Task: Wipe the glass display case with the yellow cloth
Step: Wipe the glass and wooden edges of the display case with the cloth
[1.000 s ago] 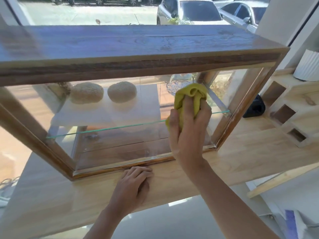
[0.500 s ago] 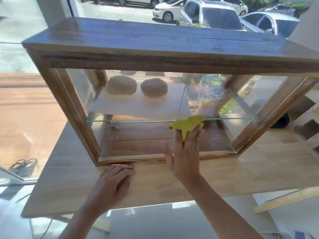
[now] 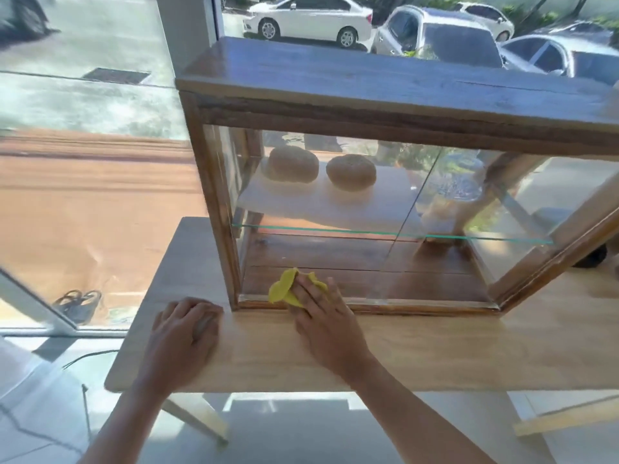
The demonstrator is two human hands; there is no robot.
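**A:** What is in front of the person?

**B:** A glass display case with a dark wooden frame and a thick wooden top. It stands on a pale wooden table beside a large window. Parked cars show outside, beyond the case.

**A:** Where is the cloth?

**B:** The yellow cloth is bunched at the bottom left corner of the case's front pane, just above the lower frame rail. The right hand presses it flat against the glass — its fingers are extended and lie close together over the cloth, with yellow folds poking out to the left and above them.

**A:** And the other hand?

**B:** The left hand rests palm down on the table, just left of the case's corner and near the table's left end. Its fingers are together and slightly bent, holding nothing — the image is a little blurred there.

**A:** Is anything inside the case?

**B:** Two round bread rolls sit side by side on a white sheet on the glass shelf, towards the left. A clear glass vessel stands further right; its exact shape is hard to make out through reflections. Below the shelf is the case's dark wooden floor.
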